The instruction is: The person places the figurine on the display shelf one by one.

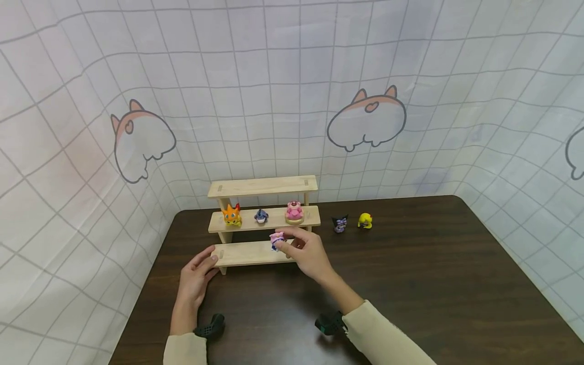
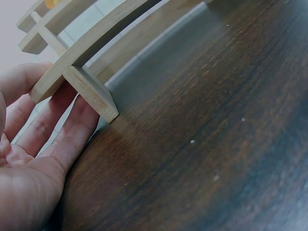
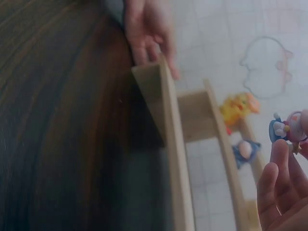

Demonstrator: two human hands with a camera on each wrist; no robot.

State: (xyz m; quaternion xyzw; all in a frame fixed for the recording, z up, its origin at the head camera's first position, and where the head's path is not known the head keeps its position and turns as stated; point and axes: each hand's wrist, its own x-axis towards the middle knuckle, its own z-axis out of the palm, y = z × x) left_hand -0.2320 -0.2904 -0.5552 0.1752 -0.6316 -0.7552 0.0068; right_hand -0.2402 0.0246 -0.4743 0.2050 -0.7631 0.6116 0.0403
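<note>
Your right hand (image 1: 309, 253) pinches a small pink-and-white figurine (image 1: 276, 238) between thumb and fingers, holding it over the lowest step of a three-tier wooden stand (image 1: 246, 253) near the back left corner of the dark tabletop (image 1: 410, 289). Your left hand (image 1: 194, 280) grips that step's left end. On the middle step, an orange figurine (image 1: 232, 216) stands near the left end, a pink figurine (image 1: 294, 212) near the right, a blue figurine (image 1: 261, 216) between. Toward the tabletop's back edge, right of the stand, sit a black-and-purple figurine (image 1: 339, 224) and a yellow figurine (image 1: 365, 220).
</note>
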